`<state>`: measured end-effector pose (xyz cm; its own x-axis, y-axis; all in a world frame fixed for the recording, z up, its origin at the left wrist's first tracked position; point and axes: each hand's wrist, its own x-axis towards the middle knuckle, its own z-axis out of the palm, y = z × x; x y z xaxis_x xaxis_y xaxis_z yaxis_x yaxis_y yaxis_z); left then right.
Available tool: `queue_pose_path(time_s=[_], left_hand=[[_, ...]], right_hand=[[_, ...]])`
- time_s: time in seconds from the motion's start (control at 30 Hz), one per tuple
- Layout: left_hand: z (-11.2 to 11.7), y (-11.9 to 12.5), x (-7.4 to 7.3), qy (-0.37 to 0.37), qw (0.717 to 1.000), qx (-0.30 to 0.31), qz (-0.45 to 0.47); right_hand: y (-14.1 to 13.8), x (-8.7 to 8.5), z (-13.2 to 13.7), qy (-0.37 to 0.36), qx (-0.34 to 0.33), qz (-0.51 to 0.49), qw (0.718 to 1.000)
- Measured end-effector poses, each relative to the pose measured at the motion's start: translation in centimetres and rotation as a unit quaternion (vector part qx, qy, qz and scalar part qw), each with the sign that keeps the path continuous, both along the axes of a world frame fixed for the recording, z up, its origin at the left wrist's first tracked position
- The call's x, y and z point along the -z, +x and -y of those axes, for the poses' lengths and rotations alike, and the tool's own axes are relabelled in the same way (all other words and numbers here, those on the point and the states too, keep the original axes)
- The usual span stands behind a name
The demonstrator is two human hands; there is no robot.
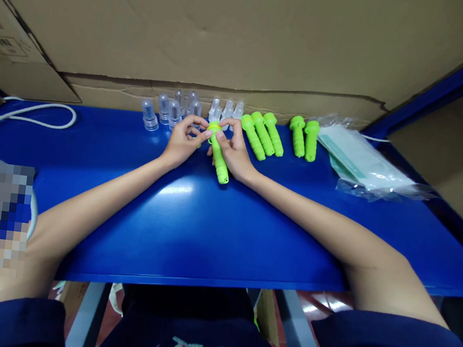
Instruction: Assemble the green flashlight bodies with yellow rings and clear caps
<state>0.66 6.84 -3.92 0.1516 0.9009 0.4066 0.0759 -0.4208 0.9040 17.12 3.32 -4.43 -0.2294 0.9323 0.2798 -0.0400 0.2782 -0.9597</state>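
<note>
A lime-green flashlight-shaped handle (pixel 220 158) is held over the middle of the blue table, its wide head away from me and its narrow end toward me. My right hand (pixel 236 150) wraps around its upper part from the right. At the head's left side, my left hand (pixel 185 140) pinches the rim with thumb and fingers. Just behind the hands stand several clear plastic domed caps (pixel 174 116) and some narrower whitish-clear pieces (pixel 228 108). To the right of my right hand lie more green handles (pixel 263 135), in a group of three and a pair (pixel 311 141).
Flat packs in clear plastic bags (pixel 367 158) lie at the right. A white cable (pixel 55 106) loops across the left side of the blue table (pixel 191 236). Cardboard (pixel 230 34) walls the back, and a blue metal frame (pixel 437 91) rises at the right.
</note>
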Motion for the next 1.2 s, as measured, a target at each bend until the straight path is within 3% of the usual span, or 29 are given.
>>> queue_pose_path(time_s=[0.5,0.7,1.03,1.2], left_hand=[[0.19,-0.12,-0.31,-0.043,0.999,0.02,0.007],[0.57,0.19,-0.05,0.019,0.998,0.009,-0.055],[0.16,0.35,0.42,0.025,0.998,-0.053,-0.035],[0.1,0.24,0.29,0.02,0.997,-0.053,-0.047]], right_hand=[[0.07,0.14,-0.21,-0.012,-0.015,-0.012,1.0],[-0.11,-0.29,-0.09,-0.016,0.012,-0.004,1.0],[-0.33,-0.2,-0.05,-0.014,0.017,-0.016,1.0],[-0.35,-0.13,-0.14,-0.014,0.017,-0.011,1.0]])
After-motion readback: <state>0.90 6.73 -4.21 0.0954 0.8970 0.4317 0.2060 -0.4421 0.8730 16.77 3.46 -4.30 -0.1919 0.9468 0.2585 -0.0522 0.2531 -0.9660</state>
